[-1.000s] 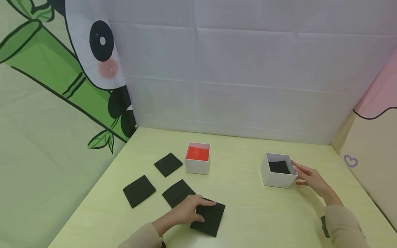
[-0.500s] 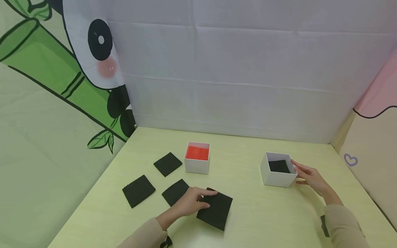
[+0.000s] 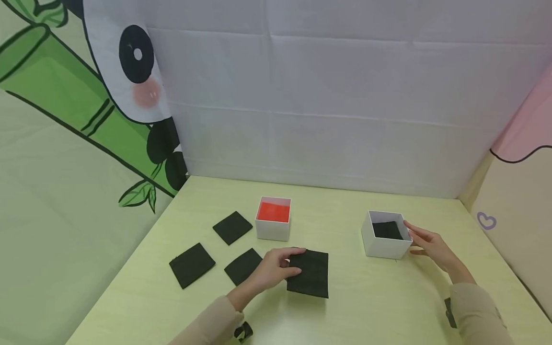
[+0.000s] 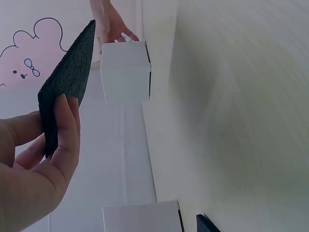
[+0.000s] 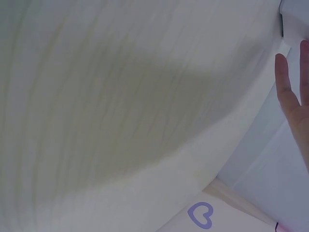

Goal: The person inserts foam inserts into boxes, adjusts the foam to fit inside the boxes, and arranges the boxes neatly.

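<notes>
My left hand pinches a thin black square pad between thumb and fingers, gripping its left edge. In the left wrist view this pad is raised and tilted, with a rough, felt-like surface. My right hand has its fingers extended at the right side of a white open box. Inside that box lies another black piece. In the right wrist view, only part of the right hand shows at the edge, fingers straight near the box.
A second white box, holding something red, stands farther back near the middle. Black pads lie flat on the table at left: one at the back, one at far left, one partly behind my left hand. A fabric backdrop hangs behind.
My left hand has lifted the black pad off the table and carried it to the right and farther back, turning it. The right hand stays beside its box.
</notes>
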